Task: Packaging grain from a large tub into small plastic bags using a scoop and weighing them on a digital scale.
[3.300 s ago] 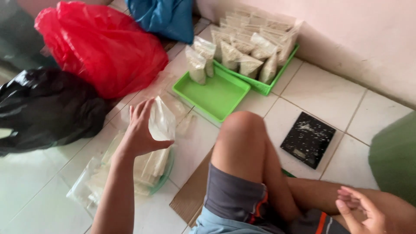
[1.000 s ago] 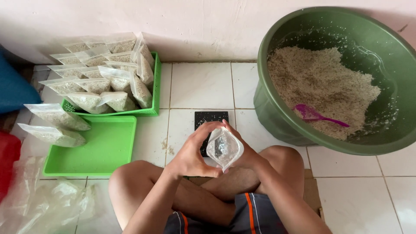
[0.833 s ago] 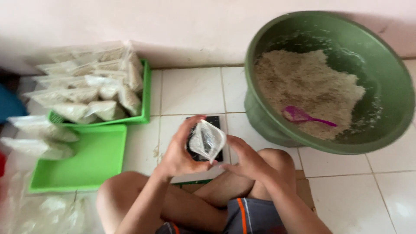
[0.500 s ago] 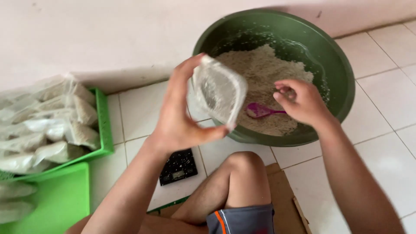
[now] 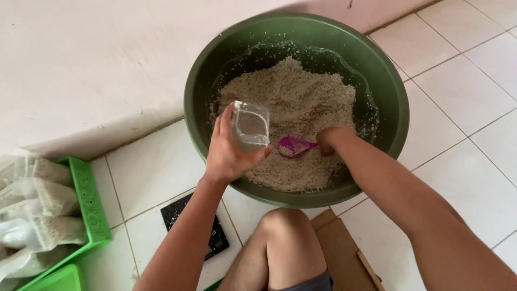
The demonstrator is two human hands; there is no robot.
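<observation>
White tiles; left hand (image 5: 229,153) holds clear pouch (image 5: 250,126).

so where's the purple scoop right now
In the head view the purple scoop lies on the grain inside the green basin, with the right hand on its handle and the left hand holding a clear plastic bag beside it.

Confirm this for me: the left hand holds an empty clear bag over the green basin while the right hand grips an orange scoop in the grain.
Not quite: the scoop is purple-pink, not orange, as the head view shows. The rest holds: the left hand holds an empty clear bag over the green basin, and the right hand grips the scoop in the grain.
</observation>
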